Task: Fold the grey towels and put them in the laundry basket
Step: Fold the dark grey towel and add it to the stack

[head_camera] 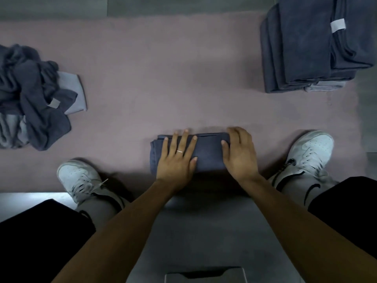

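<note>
Both hands press flat, fingers straight, on a folded towel (206, 152) lying long-axis left to right on the rug between the feet — left hand (177, 158) on its left half, right hand (239, 152) at the right end, nearer the stack (306, 48) far right; no basket shows.

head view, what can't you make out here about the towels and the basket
- Laundry basket: not in the head view at all.
- Folded stack: cut off by the top and right edges; count unclear.
- Unfolded pile: cut off by the left edge, tangled.
- Towel being folded: partly covered by left hand and right hand.
</note>
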`<act>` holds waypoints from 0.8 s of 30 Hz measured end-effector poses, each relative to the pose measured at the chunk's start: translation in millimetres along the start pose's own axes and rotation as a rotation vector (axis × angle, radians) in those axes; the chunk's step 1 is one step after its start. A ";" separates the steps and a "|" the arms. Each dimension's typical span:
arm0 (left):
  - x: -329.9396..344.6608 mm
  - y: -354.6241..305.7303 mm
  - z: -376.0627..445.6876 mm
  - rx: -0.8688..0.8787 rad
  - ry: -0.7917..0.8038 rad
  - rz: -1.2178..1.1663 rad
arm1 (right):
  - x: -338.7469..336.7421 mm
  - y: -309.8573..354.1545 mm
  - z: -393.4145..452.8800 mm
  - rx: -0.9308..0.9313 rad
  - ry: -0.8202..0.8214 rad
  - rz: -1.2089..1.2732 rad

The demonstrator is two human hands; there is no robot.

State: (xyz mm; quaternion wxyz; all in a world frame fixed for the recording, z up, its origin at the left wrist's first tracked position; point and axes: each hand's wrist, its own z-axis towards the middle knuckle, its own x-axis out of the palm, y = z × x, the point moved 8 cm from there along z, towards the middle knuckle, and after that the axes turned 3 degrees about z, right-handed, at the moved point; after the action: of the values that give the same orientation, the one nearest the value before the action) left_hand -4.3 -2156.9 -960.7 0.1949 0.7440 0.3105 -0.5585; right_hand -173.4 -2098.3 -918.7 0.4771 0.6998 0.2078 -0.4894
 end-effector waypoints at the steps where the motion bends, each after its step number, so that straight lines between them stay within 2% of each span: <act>1: 1.4 -1.9 1.9 -0.013 0.004 0.002 | 0.2 12.1 -0.5 -0.132 -0.004 -0.065; 3: 2.9 -5.1 3.8 -0.016 0.001 0.011 | 15.7 30.6 -3.7 -0.348 0.129 -0.141; 4: 3.7 -4.5 4.7 -0.003 -0.003 0.013 | 27.5 31.9 -5.2 -0.383 0.233 -0.178; 7: 4.9 7.0 5.2 0.058 -0.025 -0.005 | 52.6 16.3 -4.2 -0.301 0.446 -0.259; 11: 2.2 20.7 2.4 0.054 -0.009 -0.025 | 54.7 6.4 6.2 -0.215 0.534 -0.286; 14: -2.0 24.6 0.0 0.026 0.034 -0.060 | 50.6 14.2 9.5 -0.233 0.580 -0.293; 20: -25.7 31.7 12.5 0.097 0.070 -0.258 | 45.4 16.5 21.6 -0.153 0.792 -0.200; 24: -34.3 33.2 38.9 0.064 0.320 -0.416 | 41.3 24.1 38.6 -0.131 0.826 -0.201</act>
State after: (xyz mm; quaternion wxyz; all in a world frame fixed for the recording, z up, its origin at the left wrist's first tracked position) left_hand -15.6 -2214.2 -941.5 0.0008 0.7488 0.4657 -0.4716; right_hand -156.0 -2150.2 -946.5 0.3472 0.7815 0.4789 -0.1981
